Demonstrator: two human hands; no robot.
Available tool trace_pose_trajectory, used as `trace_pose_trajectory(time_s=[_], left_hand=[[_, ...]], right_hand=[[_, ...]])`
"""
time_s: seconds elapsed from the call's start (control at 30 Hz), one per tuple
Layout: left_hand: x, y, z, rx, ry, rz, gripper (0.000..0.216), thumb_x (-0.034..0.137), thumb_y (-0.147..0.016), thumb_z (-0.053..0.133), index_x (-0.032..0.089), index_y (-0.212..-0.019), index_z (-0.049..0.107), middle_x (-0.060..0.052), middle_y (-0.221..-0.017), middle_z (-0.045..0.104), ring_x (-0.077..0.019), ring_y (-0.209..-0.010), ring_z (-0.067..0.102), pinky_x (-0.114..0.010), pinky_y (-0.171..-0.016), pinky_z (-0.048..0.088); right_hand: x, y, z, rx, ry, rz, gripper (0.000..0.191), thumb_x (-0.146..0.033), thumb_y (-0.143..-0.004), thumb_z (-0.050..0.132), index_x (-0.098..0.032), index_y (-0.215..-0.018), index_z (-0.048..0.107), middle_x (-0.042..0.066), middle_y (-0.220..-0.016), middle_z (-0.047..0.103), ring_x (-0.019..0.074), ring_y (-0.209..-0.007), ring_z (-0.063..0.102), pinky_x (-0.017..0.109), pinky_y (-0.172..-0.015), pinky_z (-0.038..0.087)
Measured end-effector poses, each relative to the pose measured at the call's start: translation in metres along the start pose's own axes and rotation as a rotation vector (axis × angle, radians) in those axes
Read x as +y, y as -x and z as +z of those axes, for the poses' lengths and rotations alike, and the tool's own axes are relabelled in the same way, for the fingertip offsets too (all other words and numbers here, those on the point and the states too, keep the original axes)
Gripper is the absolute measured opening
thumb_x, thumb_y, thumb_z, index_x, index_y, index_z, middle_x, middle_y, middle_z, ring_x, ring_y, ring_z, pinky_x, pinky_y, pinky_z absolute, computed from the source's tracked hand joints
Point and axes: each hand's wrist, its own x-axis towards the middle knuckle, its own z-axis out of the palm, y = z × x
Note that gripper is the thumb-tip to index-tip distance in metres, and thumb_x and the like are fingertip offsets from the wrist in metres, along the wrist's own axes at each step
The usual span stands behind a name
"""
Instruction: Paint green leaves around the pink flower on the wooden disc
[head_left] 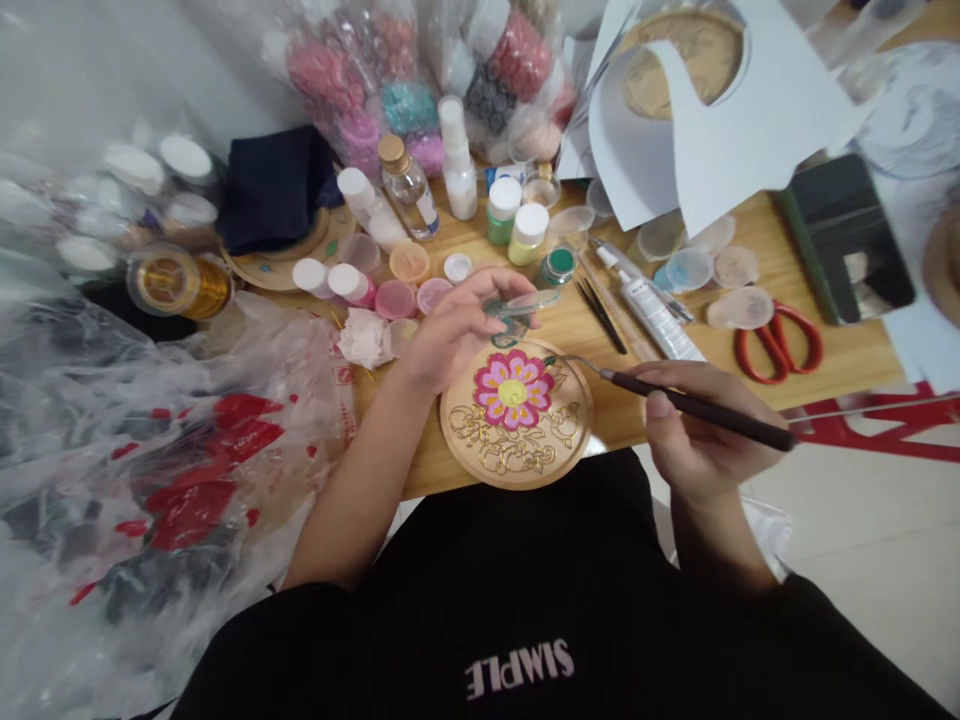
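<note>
My left hand [457,325] is closed on a small clear plastic cup [511,328], its lid flipped up and some green stuff inside. Between the fingers of my right hand [705,435] is a slim tool with a dark handle [697,402] and a thin, bent metal end. That tip touches or hovers just over a green leaf shape on a round wooden plaque [459,455]; which of the two, I cannot tell. The plaque carries a pink flower [514,388] with a yellow centre, and gold wire outlines [517,452] curl below it.
Beyond the plaque stand paint jars [529,232], an open green jar [558,264] and bottles [409,185]. To the right lie black tweezers [602,315], a white tube [654,312], red scissors [780,345] and a phone [847,240]. Plastic bags [172,450] crowd the left.
</note>
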Motion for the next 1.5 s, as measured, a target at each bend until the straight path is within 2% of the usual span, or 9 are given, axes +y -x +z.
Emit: trace_pose_trajectory(time_s=[0.33, 0.53, 0.93, 1.13, 1.5], left_hand=[[0.0006, -0.0005, 0.0014, 0.011, 0.005, 0.005, 0.029, 0.021, -0.059, 0.063, 0.016, -0.088, 0.066, -0.002, -0.083, 0.066, -0.0166, -0.080, 0.066, -0.032, -0.078, 0.050], [0.0010, -0.0005, 0.0015, 0.017, 0.006, 0.002, 0.030, 0.020, -0.058, 0.063, 0.016, -0.087, 0.067, -0.002, -0.082, 0.067, -0.0161, -0.079, 0.066, -0.031, -0.077, 0.052], [0.0022, 0.0002, 0.0034, 0.030, 0.012, 0.000, 0.030, 0.019, -0.057, 0.063, 0.016, -0.086, 0.067, -0.001, -0.081, 0.067, -0.0155, -0.078, 0.067, -0.030, -0.077, 0.052], [0.0018, -0.0001, 0.0009, 0.033, 0.010, -0.008, 0.030, 0.020, -0.058, 0.064, 0.015, -0.087, 0.067, -0.002, -0.082, 0.067, -0.0159, -0.078, 0.067, -0.031, -0.076, 0.053], [0.0043, 0.0009, -0.0033, 0.039, -0.007, -0.023, 0.029, 0.021, -0.060, 0.065, 0.021, -0.089, 0.067, 0.000, -0.086, 0.064, -0.0162, -0.082, 0.067, -0.033, -0.082, 0.052]], right_hand=[[-0.0027, -0.0024, 0.0030, -0.023, 0.017, -0.004, 0.009, -0.021, -0.081, 0.067, -0.023, -0.088, 0.071, 0.002, -0.076, 0.075, 0.0181, -0.067, 0.073, 0.031, -0.057, 0.062], [-0.0037, -0.0024, 0.0028, -0.025, -0.009, -0.022, 0.015, -0.016, -0.079, 0.067, -0.023, -0.091, 0.071, 0.002, -0.078, 0.076, 0.0179, -0.067, 0.073, 0.031, -0.057, 0.062], [-0.0047, -0.0020, 0.0023, -0.028, 0.006, -0.020, 0.013, -0.018, -0.080, 0.067, -0.023, -0.091, 0.070, 0.002, -0.078, 0.075, 0.0181, -0.068, 0.074, 0.031, -0.058, 0.062], [-0.0021, 0.0004, 0.0017, 0.013, 0.001, -0.034, 0.013, -0.020, -0.081, 0.068, -0.024, -0.092, 0.071, 0.002, -0.078, 0.075, 0.0191, -0.068, 0.074, 0.032, -0.058, 0.061], [-0.0074, 0.0019, -0.0012, 0.179, 0.123, 0.017, 0.007, -0.025, -0.083, 0.069, -0.024, -0.089, 0.072, 0.001, -0.074, 0.075, 0.0147, -0.057, 0.068, 0.027, -0.046, 0.054]])
